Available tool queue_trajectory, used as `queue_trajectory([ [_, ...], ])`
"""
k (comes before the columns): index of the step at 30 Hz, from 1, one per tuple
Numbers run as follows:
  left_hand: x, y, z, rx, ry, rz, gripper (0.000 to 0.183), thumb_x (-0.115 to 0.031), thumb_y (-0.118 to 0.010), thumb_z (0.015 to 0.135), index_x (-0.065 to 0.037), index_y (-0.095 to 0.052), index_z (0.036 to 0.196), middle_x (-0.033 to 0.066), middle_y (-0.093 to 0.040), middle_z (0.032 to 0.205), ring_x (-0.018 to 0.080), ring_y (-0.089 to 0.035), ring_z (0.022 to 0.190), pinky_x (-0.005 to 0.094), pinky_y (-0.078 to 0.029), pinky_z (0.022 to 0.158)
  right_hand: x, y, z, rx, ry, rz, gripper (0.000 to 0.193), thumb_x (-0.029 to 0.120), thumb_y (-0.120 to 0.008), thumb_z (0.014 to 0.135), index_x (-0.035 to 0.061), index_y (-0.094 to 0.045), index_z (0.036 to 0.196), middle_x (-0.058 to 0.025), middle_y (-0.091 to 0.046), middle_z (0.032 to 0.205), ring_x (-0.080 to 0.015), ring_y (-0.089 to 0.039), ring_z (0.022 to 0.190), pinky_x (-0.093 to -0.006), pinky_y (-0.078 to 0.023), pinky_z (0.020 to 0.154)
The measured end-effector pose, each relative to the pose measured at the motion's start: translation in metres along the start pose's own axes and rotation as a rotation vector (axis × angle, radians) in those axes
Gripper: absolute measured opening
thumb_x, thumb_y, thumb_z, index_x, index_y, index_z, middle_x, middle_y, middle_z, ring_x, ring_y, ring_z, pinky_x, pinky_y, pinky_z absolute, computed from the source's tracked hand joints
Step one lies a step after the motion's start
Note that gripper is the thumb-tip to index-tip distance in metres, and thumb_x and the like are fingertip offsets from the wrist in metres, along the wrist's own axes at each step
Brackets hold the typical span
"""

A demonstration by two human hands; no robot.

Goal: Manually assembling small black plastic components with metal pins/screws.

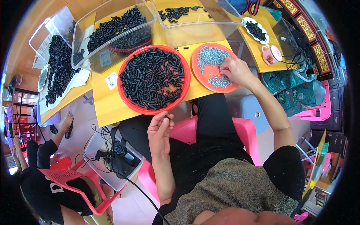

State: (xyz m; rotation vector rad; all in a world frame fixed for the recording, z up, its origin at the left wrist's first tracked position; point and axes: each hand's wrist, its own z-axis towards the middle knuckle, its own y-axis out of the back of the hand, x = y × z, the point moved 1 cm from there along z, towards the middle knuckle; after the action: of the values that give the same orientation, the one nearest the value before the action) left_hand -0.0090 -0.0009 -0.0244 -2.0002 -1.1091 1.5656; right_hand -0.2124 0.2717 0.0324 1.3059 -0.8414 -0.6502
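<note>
My left hand [159, 131] is raised just in front of a red round tray [188, 80], its fingers closed on a small black plastic piece [167, 117] that barely shows. A heap of short black plastic tubes [148, 75] fills the tray. To the right, an orange-red plate [204, 80] holds silvery screw-like metal pieces [213, 56], one pile toward the far side and a smaller one toward the near side. My right hand [237, 71] reaches over this plate's right part with its fingers pinched together at the metal pieces. Whatever lies between those fingertips is hidden.
Behind the tray stand clear plastic bins [84, 41] with more black pieces. A pink mug [271, 55] and a white dish [256, 29] are on the right-hand table. A box of cables [123, 161] sits at lower left, near another seated person [67, 193].
</note>
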Motion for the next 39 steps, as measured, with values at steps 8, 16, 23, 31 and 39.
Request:
queue_trajectory([
  [8, 0.002, -0.001, -0.002, -0.012, 0.003, -0.003, 0.023, -0.003, -0.059, 0.088, 0.000, -0.059, 0.111, 0.0109, -0.065, 0.099, 0.0118, -0.060, 0.076, 0.0221, -0.049, 0.070, 0.012, -0.006, 0.012, 0.046, -0.340, 0.011, 0.017, 0.026, -0.071, 0.074, 0.0083, -0.072, 0.074, -0.0140, -0.067, 0.073, -0.0295, -0.065, 0.072, -0.0411, -0.050, 0.064],
  [16, 0.009, 0.001, 0.001, -0.002, 0.151, -0.266, 0.025, -0.003, -0.054, 0.091, -0.001, -0.057, 0.116, 0.0110, -0.063, 0.105, 0.0128, -0.063, 0.084, 0.0212, -0.053, 0.077, 0.021, -0.001, 0.009, 0.031, -0.340, 0.001, 0.016, 0.021, -0.067, 0.076, 0.0044, -0.069, 0.075, -0.0149, -0.066, 0.075, -0.0301, -0.064, 0.073, -0.0405, -0.051, 0.067],
  [23, 0.009, -0.005, -0.003, -0.012, 0.173, -0.304, 0.027, -0.011, -0.055, 0.093, -0.006, -0.055, 0.120, 0.0054, -0.063, 0.105, 0.0087, -0.057, 0.078, 0.0195, -0.047, 0.066, 0.130, 0.018, -0.029, 0.112, 0.118, 0.582, 0.012, 0.013, -0.058, 0.086, 0.0019, -0.055, 0.090, -0.0159, -0.055, 0.089, -0.0328, -0.058, 0.086, -0.0407, -0.047, 0.072],
  [31, 0.012, -0.009, -0.006, 0.015, 0.125, -0.317, 0.020, -0.012, -0.056, 0.093, -0.005, -0.059, 0.111, 0.0048, -0.063, 0.101, 0.0089, -0.058, 0.078, 0.0203, -0.047, 0.066, 0.176, 0.003, -0.029, 0.202, 0.188, 0.810, 0.014, 0.011, -0.059, 0.085, -0.0002, -0.052, 0.089, -0.0157, -0.056, 0.088, -0.0350, -0.059, 0.081, -0.0405, -0.048, 0.068],
  [39, -0.001, -0.017, -0.009, -0.045, -0.044, 0.014, 0.022, -0.008, -0.056, 0.092, -0.001, -0.057, 0.113, 0.0069, -0.064, 0.097, 0.0130, -0.062, 0.081, 0.0234, -0.051, 0.075, 0.173, 0.003, -0.020, 0.128, 0.282, 0.564, 0.013, 0.008, -0.058, 0.085, -0.0008, -0.048, 0.088, -0.0153, -0.049, 0.085, -0.0375, -0.057, 0.074, -0.0437, -0.047, 0.063],
])
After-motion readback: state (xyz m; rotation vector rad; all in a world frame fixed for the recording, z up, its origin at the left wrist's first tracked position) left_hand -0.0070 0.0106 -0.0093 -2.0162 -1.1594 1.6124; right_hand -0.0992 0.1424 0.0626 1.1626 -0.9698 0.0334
